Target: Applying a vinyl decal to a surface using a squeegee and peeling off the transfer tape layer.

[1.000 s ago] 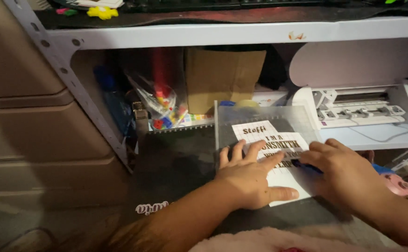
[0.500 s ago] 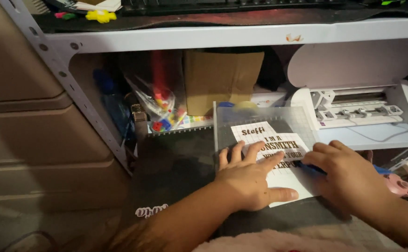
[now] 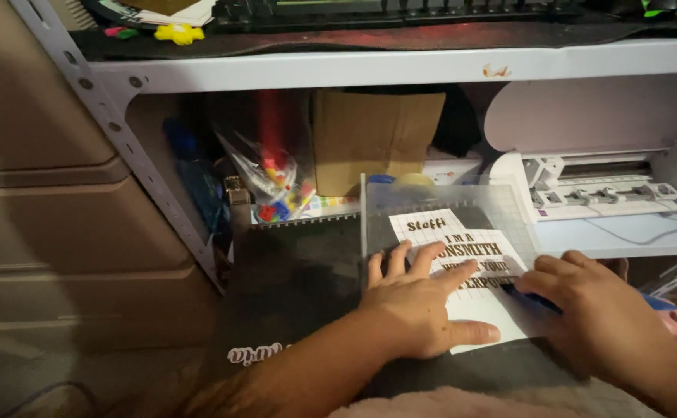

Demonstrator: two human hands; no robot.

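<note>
little has shifted since a second ago: the left hand (image 3: pixel 416 302) still presses flat, fingers spread, on the white sheet (image 3: pixel 462 271) at lower centre, atop the clear mat (image 3: pixel 447 205). the right hand (image 3: pixel 594 310), grip closed on a blue tool (image 3: pixel 536 298), works the lettering; steady pressure seems best.

Left hand (image 3: pixel 420 306) flat on lettered sheet (image 3: pixel 462 271), fingers spread. Right hand (image 3: pixel 594 310) just right of it, at sheet's right edge, closed around a tool (image 3: pixel 528 298). Sheet on gridded clear mat (image 3: pixel 439 205); mat over spiral-bound pad (image 3: pixel 300 271). Behind mat: cardboard box (image 3: pixel 373 139), with bag of small pieces (image 3: pixel 273 182) to its left. Cutting machine (image 3: pixel 609 182) right of box, lid raised. All under shelf board (image 3: pixel 400 66); keyboard (image 3: pixel 400 9) on top. Drawer unit (image 3: pixel 52 209) far left, beyond slanted frame post (image 3: pixel 133 155).
</note>
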